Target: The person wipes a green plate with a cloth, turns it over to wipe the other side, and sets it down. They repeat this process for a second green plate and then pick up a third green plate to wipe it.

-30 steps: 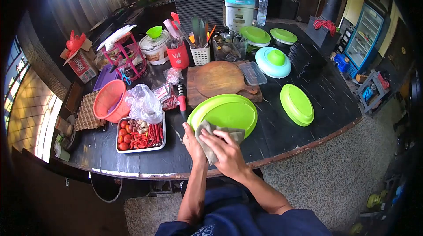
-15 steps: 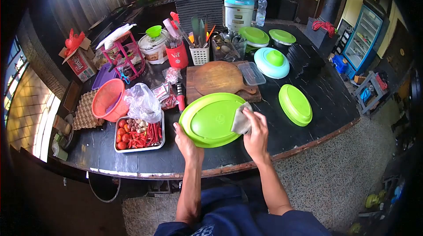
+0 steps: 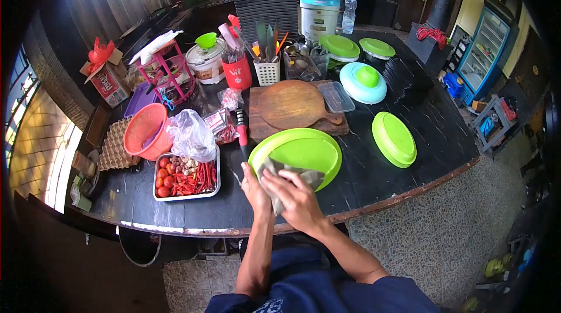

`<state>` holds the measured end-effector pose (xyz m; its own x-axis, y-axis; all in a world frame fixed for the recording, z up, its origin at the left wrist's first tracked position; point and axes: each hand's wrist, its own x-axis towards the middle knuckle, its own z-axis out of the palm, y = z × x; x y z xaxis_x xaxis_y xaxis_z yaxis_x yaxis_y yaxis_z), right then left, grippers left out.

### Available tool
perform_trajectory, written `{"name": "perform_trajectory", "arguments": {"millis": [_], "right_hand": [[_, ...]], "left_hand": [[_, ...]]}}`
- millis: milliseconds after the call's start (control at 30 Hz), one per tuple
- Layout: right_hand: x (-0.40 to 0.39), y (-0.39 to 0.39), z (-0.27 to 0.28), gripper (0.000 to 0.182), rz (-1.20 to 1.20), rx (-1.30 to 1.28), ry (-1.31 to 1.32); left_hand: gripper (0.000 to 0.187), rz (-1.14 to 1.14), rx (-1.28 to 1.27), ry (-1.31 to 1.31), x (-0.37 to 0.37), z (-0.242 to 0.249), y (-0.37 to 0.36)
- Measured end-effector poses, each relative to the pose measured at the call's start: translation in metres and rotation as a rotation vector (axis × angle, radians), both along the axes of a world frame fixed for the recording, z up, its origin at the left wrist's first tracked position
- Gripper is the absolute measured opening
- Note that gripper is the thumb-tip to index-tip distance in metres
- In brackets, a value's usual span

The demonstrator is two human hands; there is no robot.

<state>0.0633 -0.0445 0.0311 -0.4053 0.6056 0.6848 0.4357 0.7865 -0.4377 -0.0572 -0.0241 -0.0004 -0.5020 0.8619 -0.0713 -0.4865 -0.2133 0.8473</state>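
Note:
A bright green oval plate [image 3: 323, 152] is held up over the front of the table, its inner face toward me. My left hand [image 3: 257, 191] grips its lower left rim, with the thumb on the edge and the other fingers hidden behind. A grey-brown cloth [image 3: 312, 179] lies against the lower left part of the plate. My right hand [image 3: 290, 194] presses that cloth onto the surface, fingers bent over it, close beside my left hand. On the table to the right rests a second green oval dish [image 3: 394, 139].
Behind the plate lie a wooden cutting board [image 3: 292, 104] and a clear plastic lid [image 3: 336, 97]. To the left stand a tray of tomatoes and chillies [image 3: 187, 198] and an orange basket [image 3: 146, 130]. A knife with a red-and-black handle [image 3: 241, 126] lies beside the board.
My right hand has moved the cloth from the plate's right rim across to its lower left side. The plate has shifted slightly right and its tilt has changed.

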Motion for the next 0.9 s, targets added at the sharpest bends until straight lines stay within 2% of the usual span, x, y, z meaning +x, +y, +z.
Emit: {"name": "perform_trajectory", "arguments": {"millis": [133, 200, 267, 333, 533, 700, 800, 900], "right_hand": [[0.017, -0.006, -0.008, 0.055, 0.046, -0.014, -0.044], [0.029, -0.003, -0.022, 0.056, 0.003, 0.033, -0.085], [0.040, 0.001, -0.033, 0.052, -0.045, 0.056, -0.049], [0.045, 0.005, -0.043, 0.045, -0.147, 0.115, 0.059], [0.063, 0.033, -0.029, 0.052, -0.415, 0.085, 0.364], [0.082, 0.066, -0.011, 0.052, -0.428, -0.035, 0.409], [0.082, 0.069, 0.010, 0.050, -0.415, -0.110, 0.316], [0.062, 0.059, 0.030, 0.051, -0.206, -0.162, 0.173]], "left_hand": [[0.059, 0.053, -0.038, -0.062, -0.006, 0.004, 0.001], [0.058, 0.118, 0.027, -0.230, -0.008, 0.003, 0.005], [0.059, 0.078, 0.080, -0.239, -0.014, -0.010, 0.007], [0.059, 0.053, 0.105, -0.272, -0.014, -0.010, 0.007], [0.059, 0.010, 0.074, -0.271, -0.011, -0.003, 0.004], [0.057, -0.061, 0.111, -0.225, -0.007, 0.007, 0.002], [0.058, -0.136, 0.087, -0.184, -0.005, 0.014, 0.000], [0.057, -0.236, 0.039, -0.078, 0.008, 0.011, 0.000]]}}
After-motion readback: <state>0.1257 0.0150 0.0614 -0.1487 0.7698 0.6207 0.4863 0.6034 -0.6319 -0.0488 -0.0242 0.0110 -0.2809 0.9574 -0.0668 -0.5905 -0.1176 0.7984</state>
